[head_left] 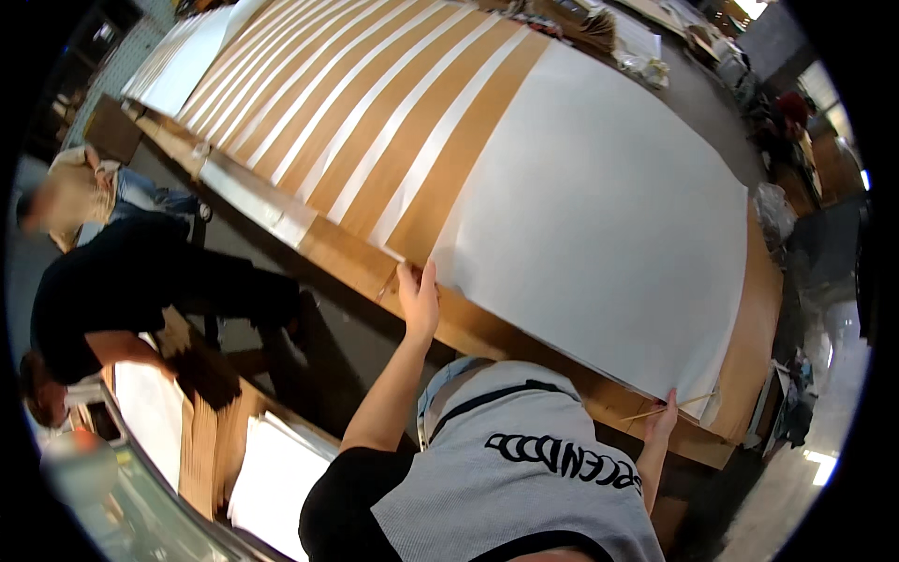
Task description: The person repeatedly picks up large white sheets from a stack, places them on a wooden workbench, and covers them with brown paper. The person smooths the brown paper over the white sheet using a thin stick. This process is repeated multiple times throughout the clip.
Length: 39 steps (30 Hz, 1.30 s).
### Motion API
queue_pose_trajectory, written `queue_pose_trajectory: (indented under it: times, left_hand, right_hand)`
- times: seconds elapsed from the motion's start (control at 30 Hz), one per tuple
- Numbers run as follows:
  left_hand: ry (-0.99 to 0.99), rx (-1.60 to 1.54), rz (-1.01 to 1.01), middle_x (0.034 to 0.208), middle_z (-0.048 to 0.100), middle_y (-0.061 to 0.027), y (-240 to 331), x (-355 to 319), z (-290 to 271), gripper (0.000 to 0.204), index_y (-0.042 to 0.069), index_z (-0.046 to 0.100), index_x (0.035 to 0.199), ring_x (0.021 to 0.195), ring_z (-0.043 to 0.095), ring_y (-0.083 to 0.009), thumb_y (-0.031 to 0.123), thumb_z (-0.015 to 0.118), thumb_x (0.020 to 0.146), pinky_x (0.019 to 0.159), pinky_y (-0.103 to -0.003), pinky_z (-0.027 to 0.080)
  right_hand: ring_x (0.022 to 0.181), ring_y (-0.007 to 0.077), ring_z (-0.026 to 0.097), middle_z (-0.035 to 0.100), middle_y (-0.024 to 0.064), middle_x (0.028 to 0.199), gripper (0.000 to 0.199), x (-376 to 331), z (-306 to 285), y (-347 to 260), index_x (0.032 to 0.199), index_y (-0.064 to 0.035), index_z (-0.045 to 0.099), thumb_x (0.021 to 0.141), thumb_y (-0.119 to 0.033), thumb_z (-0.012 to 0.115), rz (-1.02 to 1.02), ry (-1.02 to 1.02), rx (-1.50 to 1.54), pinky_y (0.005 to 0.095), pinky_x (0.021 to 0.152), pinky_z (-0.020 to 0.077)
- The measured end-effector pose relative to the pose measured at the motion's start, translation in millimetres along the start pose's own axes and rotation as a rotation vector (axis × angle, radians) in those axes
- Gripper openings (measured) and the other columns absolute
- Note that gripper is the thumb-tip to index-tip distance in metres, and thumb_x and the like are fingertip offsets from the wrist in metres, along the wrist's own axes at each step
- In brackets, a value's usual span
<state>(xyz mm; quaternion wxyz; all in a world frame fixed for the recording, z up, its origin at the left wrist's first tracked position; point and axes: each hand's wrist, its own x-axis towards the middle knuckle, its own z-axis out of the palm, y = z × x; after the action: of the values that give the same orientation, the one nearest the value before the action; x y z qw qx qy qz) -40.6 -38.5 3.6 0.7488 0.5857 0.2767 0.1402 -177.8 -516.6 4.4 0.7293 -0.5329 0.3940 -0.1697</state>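
A large white sheet (599, 206) lies across the right part of a long wooden table. To its left, overlapping brown sheets (449, 183) are fanned out with white strips showing between them. My left hand (420, 302) closes on the white sheet's near left corner, beside the closest brown strip; its fingertips are partly hidden. My right hand (661, 419) is at the sheet's near edge, toward the right corner, with its fingers closed around a thin light-brown stick (697, 400). The stick crosses the sheet's corner. Whether that hand also pinches the sheet, I cannot tell.
The table's wooden edge (351, 255) runs along my front. At left, a person in black (122, 281) bends over stacked boards (213, 440) and white sheets (281, 478). Another person (103, 187) sits behind. Clear plastic wrap (773, 215) lies beyond the table's right end.
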Motion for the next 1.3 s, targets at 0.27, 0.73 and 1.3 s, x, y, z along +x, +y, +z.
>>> queue_pose_trajectory:
  times: [0.27, 0.73, 1.3]
  left_hand:
    - [0.086, 0.063, -0.177, 0.051, 0.044, -0.0055, -7.5, 26.1, -12.2, 0.022, 0.004, 0.038, 0.076, 0.034, 0.04, -0.0117, 0.022, 0.042, 0.089, 0.03, -0.023, 0.031]
    - [0.14, 0.083, -0.208, 0.048, 0.046, -0.0091, -1.9, 31.2, -5.5, 0.019, 0.004, 0.034, 0.082, 0.031, 0.044, -0.0169, 0.021, 0.04, 0.09, 0.026, -0.029, 0.037]
    - [0.109, 0.059, -0.281, 0.053, 0.047, -0.0098, -3.3, 31.6, -14.6, 0.027, 0.002, 0.033, 0.088, 0.041, 0.048, -0.0164, 0.026, 0.046, 0.088, 0.036, -0.029, 0.043]
  right_hand:
    - [0.087, 0.0125, 0.046, 0.052, 0.002, 0.099, 0.035, 6.3, -6.4, 3.6, 0.105, -0.0041, 0.049, 0.082, -0.029, 0.058, 0.001, -0.033, -0.037, 0.0252, 0.077, 0.0367]
    - [0.094, 0.0144, 0.046, 0.051, 0.0049, 0.104, 0.037, 10.0, -14.9, 11.1, 0.109, -0.0007, 0.047, 0.084, -0.027, 0.054, -0.021, -0.027, -0.037, 0.0269, 0.085, 0.0341]
    - [0.105, 0.0193, 0.043, 0.048, 0.0087, 0.115, 0.042, -0.5, -5.4, 8.6, 0.116, 0.0022, 0.043, 0.085, -0.026, 0.051, -0.006, -0.049, -0.029, 0.0317, 0.093, 0.0315]
